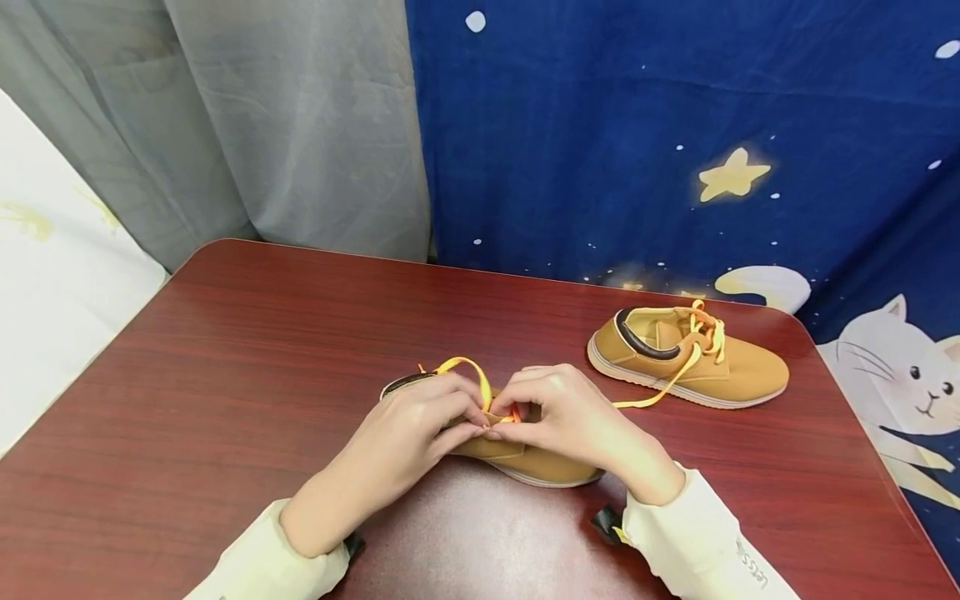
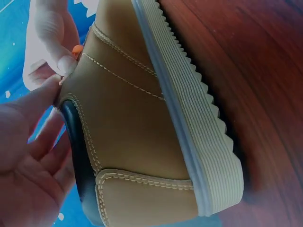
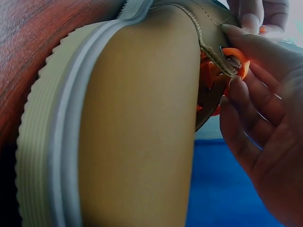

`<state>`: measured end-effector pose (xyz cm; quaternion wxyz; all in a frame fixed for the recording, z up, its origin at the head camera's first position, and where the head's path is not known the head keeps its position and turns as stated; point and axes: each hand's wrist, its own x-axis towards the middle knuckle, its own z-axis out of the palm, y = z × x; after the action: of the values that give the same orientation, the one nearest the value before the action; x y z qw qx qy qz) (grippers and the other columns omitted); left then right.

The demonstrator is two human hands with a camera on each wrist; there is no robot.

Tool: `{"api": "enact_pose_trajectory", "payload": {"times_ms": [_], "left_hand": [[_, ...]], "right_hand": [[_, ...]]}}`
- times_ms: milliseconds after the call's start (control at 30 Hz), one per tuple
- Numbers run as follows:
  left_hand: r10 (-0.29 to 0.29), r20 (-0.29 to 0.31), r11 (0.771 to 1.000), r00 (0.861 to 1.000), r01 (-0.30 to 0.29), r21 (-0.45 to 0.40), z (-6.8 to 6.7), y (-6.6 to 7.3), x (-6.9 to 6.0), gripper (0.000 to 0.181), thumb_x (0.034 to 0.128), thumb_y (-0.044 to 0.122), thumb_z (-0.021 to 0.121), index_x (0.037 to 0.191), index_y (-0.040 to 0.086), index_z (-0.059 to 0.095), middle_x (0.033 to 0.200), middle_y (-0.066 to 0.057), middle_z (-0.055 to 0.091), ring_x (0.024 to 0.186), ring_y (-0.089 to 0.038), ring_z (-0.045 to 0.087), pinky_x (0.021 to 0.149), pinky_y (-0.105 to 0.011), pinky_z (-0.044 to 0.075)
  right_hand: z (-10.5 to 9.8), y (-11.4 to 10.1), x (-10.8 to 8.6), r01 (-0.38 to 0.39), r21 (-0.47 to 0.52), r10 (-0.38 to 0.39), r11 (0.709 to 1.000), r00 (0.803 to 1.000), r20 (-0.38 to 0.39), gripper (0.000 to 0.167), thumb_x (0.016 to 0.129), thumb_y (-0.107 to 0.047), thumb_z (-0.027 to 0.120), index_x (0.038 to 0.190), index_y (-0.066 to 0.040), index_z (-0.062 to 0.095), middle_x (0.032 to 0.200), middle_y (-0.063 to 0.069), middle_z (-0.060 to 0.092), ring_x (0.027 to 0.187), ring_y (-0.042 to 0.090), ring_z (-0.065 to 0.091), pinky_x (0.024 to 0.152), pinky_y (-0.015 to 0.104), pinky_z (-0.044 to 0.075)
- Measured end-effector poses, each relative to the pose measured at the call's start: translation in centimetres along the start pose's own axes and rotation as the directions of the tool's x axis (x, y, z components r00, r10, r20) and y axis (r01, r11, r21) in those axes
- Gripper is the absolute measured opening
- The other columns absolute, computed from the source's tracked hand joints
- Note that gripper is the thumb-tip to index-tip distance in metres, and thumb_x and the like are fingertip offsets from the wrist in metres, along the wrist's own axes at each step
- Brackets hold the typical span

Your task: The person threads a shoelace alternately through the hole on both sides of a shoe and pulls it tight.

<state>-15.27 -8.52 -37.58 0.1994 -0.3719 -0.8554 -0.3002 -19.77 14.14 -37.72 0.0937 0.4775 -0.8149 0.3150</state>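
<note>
A tan lace-up shoe [image 1: 551,467] stands on the table before me, toe to the right, both hands at its eyelets. My left hand [image 1: 420,425] pinches at the upper edge of the eyelet flap, where a small end of lace shows. From the other side my right hand [image 1: 562,412] pinches at the same flap, fingertips beside the orange-yellow shoelace [image 3: 240,59]. The hands' fingertips nearly meet. One lace loop [image 1: 468,362] arches above the left hand. Fingers partly hide the eyelets, and the exact grip on the lace is hard to see.
A second tan shoe [image 1: 750,371] stands at the right rear of the table, its orange-yellow lace hanging over the near side. The reddish-brown table [image 1: 300,308] runs back to a grey curtain [image 1: 315,125] and a blue patterned curtain [image 1: 562,150].
</note>
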Motion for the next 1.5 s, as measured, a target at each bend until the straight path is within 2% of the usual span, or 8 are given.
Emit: {"api": "enact_pose_trajectory", "payload": {"times_ms": [133,533,667,800,900,1200,1367,1500], "left_hand": [[0.055,-0.074,0.998,0.996,-0.056,-0.016,-0.9,0.2,0.0,0.012,0.0847,0.012,0.080,0.090,0.015,0.069,0.116,0.002,0.065,0.089,-0.007,0.067,0.077,-0.021,0.053],[0.053,-0.163,0.963,0.985,-0.093,-0.252,-3.4,0.3,0.5,0.018,0.0857,-0.002,0.075,0.096,0.011,0.069,0.092,0.000,0.077,0.087,-0.013,0.073,0.078,-0.015,0.055],[0.063,-0.191,0.944,0.980,-0.120,-0.308,-4.2,0.5,0.6,0.002,0.0937,0.012,0.071,0.094,0.011,0.070,0.089,-0.001,0.076,0.082,-0.010,0.071,0.068,-0.014,0.053],[0.042,-0.206,0.914,0.978,-0.121,-0.387,-5.2,0.8,0.6,0.010,0.0965,0.018,0.067,0.093,0.009,0.071,0.088,-0.003,0.076,0.083,-0.006,0.070,0.063,-0.013,0.049],[0.004,-0.215,0.872,0.977,-0.109,-0.477,-6.0,1.0,0.3,0.004,0.0914,0.004,0.072,0.095,0.006,0.071,0.090,-0.006,0.076,0.088,-0.007,0.071,0.070,-0.015,0.053],[-0.034,-0.280,0.661,0.959,-0.189,-0.726,-7.6,0.2,-1.1,0.029,0.0745,-0.030,0.066,0.097,-0.012,0.065,0.096,-0.019,0.074,0.091,-0.026,0.073,0.081,-0.030,0.061],[0.086,-0.265,0.570,0.960,-0.266,-0.777,-8.1,-0.2,-1.5,0.028,0.0754,-0.030,0.065,0.099,-0.015,0.064,0.097,-0.024,0.073,0.092,-0.033,0.072,0.081,-0.034,0.060],[0.301,-0.237,0.511,0.924,-0.366,-0.778,-8.2,-0.5,-1.3,0.022,0.0772,-0.024,0.068,0.096,-0.014,0.066,0.095,-0.022,0.074,0.091,-0.032,0.072,0.085,-0.040,0.058]], "right_hand": [[0.0,-0.2,0.2,-0.004,-0.008,0.004,1.000,1.000,0.001,0.013,0.079,-0.024,0.087,0.086,-0.021,0.076,0.074,-0.013,0.065,0.067,0.000,0.053,0.062,0.010,0.040],[-0.2,-0.4,0.1,-0.036,0.010,0.036,0.999,0.999,0.023,0.013,0.079,-0.025,0.087,0.086,-0.021,0.076,0.072,-0.013,0.062,0.067,0.000,0.053,0.062,0.010,0.041],[-0.2,-0.3,0.0,-0.040,0.018,0.040,0.999,0.999,0.023,0.013,0.079,-0.025,0.087,0.086,-0.021,0.077,0.072,-0.013,0.062,0.067,0.000,0.053,0.062,0.010,0.041],[-0.2,-0.3,0.0,-0.037,0.020,0.036,0.999,0.999,0.022,0.013,0.079,-0.025,0.087,0.086,-0.021,0.077,0.072,-0.013,0.062,0.067,0.000,0.053,0.062,0.010,0.040],[-0.2,-0.2,0.1,-0.033,0.011,0.033,0.999,0.999,0.019,0.013,0.079,-0.025,0.087,0.086,-0.021,0.077,0.072,-0.013,0.063,0.067,0.000,0.053,0.062,0.010,0.040],[-0.2,-0.1,0.0,-0.037,0.002,0.036,0.999,0.999,0.009,0.013,0.078,-0.025,0.088,0.085,-0.021,0.077,0.072,-0.013,0.062,0.068,0.000,0.053,0.062,0.011,0.041],[-0.3,-0.2,0.0,-0.052,0.002,0.052,0.999,0.999,0.012,0.013,0.078,-0.024,0.087,0.084,-0.022,0.076,0.072,-0.013,0.062,0.068,0.000,0.053,0.062,0.013,0.042],[-0.3,-0.5,0.1,-0.098,0.005,0.097,0.995,0.995,0.022,0.014,0.078,-0.027,0.088,0.082,-0.023,0.075,0.072,-0.014,0.062,0.066,0.001,0.054,0.060,0.012,0.041]]}}
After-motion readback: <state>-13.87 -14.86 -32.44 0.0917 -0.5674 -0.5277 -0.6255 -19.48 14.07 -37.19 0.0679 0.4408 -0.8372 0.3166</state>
